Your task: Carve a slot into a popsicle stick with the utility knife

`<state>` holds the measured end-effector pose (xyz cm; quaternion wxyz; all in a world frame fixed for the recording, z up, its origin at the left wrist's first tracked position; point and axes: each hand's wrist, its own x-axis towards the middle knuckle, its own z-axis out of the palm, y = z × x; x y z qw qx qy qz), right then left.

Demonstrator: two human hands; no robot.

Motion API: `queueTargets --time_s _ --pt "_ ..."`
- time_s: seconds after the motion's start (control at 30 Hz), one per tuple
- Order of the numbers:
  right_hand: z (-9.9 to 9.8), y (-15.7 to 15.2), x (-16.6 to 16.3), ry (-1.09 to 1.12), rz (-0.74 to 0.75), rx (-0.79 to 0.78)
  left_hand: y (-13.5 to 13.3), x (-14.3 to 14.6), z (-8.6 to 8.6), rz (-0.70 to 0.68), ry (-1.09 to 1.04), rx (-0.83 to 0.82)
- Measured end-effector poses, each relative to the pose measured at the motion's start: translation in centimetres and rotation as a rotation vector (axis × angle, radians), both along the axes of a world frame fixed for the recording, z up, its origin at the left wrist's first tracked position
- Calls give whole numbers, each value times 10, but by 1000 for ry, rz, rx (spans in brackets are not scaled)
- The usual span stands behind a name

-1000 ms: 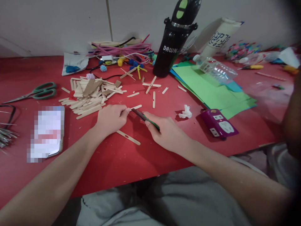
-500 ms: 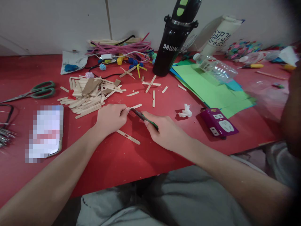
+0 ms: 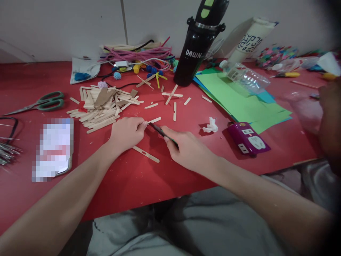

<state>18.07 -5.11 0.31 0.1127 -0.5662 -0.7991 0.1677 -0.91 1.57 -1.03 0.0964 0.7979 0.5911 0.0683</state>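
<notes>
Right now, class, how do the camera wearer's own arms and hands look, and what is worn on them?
The left hand and right hand are ungloved. Both forearms are bare as far as they show: no sleeve, watch or bracelet appears. No ring can be made out.

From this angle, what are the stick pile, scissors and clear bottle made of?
Stick pile: probably wood, matte, pale tan. Scissors: likely metal blades, greyish; green handles, perhaps plastic. Clear bottle: likely plastic, glossy, see-through, ridged.
</notes>
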Motion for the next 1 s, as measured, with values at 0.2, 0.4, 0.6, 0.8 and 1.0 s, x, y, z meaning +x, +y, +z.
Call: queueTargets --time_s 0.2,0.4,0.6,0.8,1.0 --pt "0 0 -1 -16 12 15 -2 1 2 14 2 -13" --pt "1 -1 0 -20 16 10 -1 0 0 0 -1 11" --pt "2 -2 0 -26 26 -14 0 -1 1 0 -29 0" --pt "4 -2 1 36 4 -49 0 -2 3 15 -44 -27" --pt "0 -2 2 150 -54 -65 0 -2 2 19 -46 -37"
